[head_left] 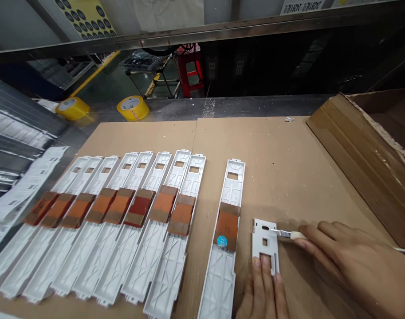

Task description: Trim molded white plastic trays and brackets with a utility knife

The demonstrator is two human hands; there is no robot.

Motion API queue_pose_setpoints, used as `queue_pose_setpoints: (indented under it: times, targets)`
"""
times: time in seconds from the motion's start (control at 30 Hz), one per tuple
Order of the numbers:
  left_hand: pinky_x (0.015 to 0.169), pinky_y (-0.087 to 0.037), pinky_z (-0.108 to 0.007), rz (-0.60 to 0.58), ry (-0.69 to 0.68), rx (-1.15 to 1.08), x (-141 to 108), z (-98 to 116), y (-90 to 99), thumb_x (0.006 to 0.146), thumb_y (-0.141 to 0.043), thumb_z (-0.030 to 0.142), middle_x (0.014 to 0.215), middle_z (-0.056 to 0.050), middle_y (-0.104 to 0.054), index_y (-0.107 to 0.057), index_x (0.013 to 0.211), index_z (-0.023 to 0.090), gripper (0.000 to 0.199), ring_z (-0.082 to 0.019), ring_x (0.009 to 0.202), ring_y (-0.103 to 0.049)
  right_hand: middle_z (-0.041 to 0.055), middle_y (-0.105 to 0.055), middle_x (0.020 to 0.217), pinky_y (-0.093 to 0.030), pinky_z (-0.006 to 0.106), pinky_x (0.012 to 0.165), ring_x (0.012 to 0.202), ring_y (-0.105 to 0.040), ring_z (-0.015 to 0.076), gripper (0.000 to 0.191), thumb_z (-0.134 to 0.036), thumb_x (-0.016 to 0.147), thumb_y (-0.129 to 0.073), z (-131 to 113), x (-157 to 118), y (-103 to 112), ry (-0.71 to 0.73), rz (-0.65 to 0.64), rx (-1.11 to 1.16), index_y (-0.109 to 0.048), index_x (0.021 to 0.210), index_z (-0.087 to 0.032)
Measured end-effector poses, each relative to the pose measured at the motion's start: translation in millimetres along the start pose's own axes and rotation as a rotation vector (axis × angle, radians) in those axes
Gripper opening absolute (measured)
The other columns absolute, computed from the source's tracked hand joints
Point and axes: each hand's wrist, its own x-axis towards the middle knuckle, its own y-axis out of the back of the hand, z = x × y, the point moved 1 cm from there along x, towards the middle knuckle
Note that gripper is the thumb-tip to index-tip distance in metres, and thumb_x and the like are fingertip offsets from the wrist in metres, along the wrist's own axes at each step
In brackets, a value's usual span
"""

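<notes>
Just right of the lone long strip (218, 274), the white plate (273, 243) lay on the worktop (289, 177), running near to far. My left hand (260, 294) rested extended fingers on its near end; from the right, my right hand (351, 261) gripped a knife (297, 235), tip at its far end.

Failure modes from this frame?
Blade slip: the right hand holds a small knife with its tip at the slot near the top of the small white plate; the left hand's fingers press that plate just below, so a slip could cut them.

Scratching: the tip could skate off the slot edge and mark the flat white face.

Knock-on: the nearest long white strip lies close to the left hand, so a jerk might shift it.
</notes>
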Motion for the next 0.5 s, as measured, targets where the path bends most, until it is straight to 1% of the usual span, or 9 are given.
queue_pose_setpoints:
  times: [0.03, 0.1, 0.17, 0.23, 0.3, 0.37, 0.5]
  targets:
    - [0.079, -0.05, -0.033, 0.003, 0.004, 0.002, 0.7, 0.0, 0.3, 0.087, -0.028, -0.003, 0.093, -0.013, -0.075, -0.067, 0.088, 0.009, 0.04, -0.025, 0.089, -0.072, -0.001, -0.065, 0.07, -0.048, 0.029, 0.049, 0.059, -0.064, 0.0154, 0.052, -0.052, 0.102, -0.025, -2.6, -3.2, -1.8, -0.006, 0.02, 0.024, -0.065, 0.082, -0.026]
    - [0.08, -0.05, -0.034, 0.005, 0.01, 0.0, 1.3, 0.5, 0.6, 0.087, -0.028, -0.003, 0.093, -0.013, -0.075, -0.066, 0.088, 0.009, 0.04, -0.026, 0.09, -0.072, -0.0021, -0.07, 0.08, -0.05, 0.023, 0.047, 0.063, -0.068, 0.0128, 0.04, -0.048, 0.102, -0.03, -10.5, -10.4, -8.0, 0.03, 0.048, 0.087, -0.064, 0.098, -0.026]
    - [0.079, -0.049, -0.034, 0.01, 0.012, -0.002, 1.4, 1.1, 0.5, 0.086, -0.028, -0.003, 0.092, -0.013, -0.075, -0.066, 0.088, 0.009, 0.039, -0.026, 0.089, -0.072, -0.0016, -0.073, 0.092, -0.053, 0.018, 0.054, 0.072, -0.07, 0.0108, 0.036, -0.043, 0.103, -0.031, -19.9, -17.7, -17.1, 0.057, 0.042, 0.158, -0.057, 0.119, -0.024]
    - [0.078, -0.049, -0.033, 0.022, 0.013, 0.003, 1.0, 1.1, 0.2, 0.087, -0.028, -0.003, 0.088, -0.012, -0.075, -0.066, 0.087, 0.01, 0.04, -0.024, 0.086, -0.073, -0.0009, -0.073, 0.1, -0.056, 0.017, 0.062, 0.078, -0.071, 0.01, 0.037, -0.034, 0.103, -0.03, -29.0, -24.0, -26.7, 0.09, 0.017, 0.194, -0.047, 0.135, -0.024]
    - [0.078, -0.048, -0.033, 0.046, 0.009, 0.006, 0.0, 0.6, -0.2, 0.087, -0.027, -0.002, 0.084, -0.01, -0.075, -0.067, 0.085, 0.011, 0.041, -0.022, 0.081, -0.073, -0.0019, -0.073, 0.1, -0.057, 0.018, 0.065, 0.078, -0.071, 0.0099, 0.041, -0.025, 0.102, -0.029, -36.1, -27.7, -33.9, 0.109, -0.001, 0.205, -0.041, 0.141, -0.026]
    - [0.079, -0.047, -0.033, 0.051, 0.008, 0.002, -1.9, 0.1, -0.9, 0.089, -0.027, 0.0, 0.084, -0.009, -0.075, -0.068, 0.084, 0.012, 0.043, -0.021, 0.08, -0.072, -0.0029, -0.073, 0.097, -0.058, 0.019, 0.064, 0.077, -0.071, 0.0107, 0.046, -0.019, 0.099, -0.03, -40.9, -28.5, -36.3, 0.116, 0.013, 0.211, -0.036, 0.145, -0.027]
    - [0.083, -0.047, -0.031, 0.007, 0.03, -0.005, -8.3, 0.8, -2.9, 0.092, -0.027, 0.005, 0.094, -0.009, -0.076, -0.071, 0.09, 0.011, 0.045, -0.021, 0.089, -0.071, -0.0019, -0.074, 0.098, -0.058, 0.019, 0.068, 0.08, -0.071, 0.0111, 0.062, -0.011, 0.095, -0.031, -46.1, -27.4, -31.9, 0.132, 0.083, 0.26, -0.019, 0.154, -0.026]
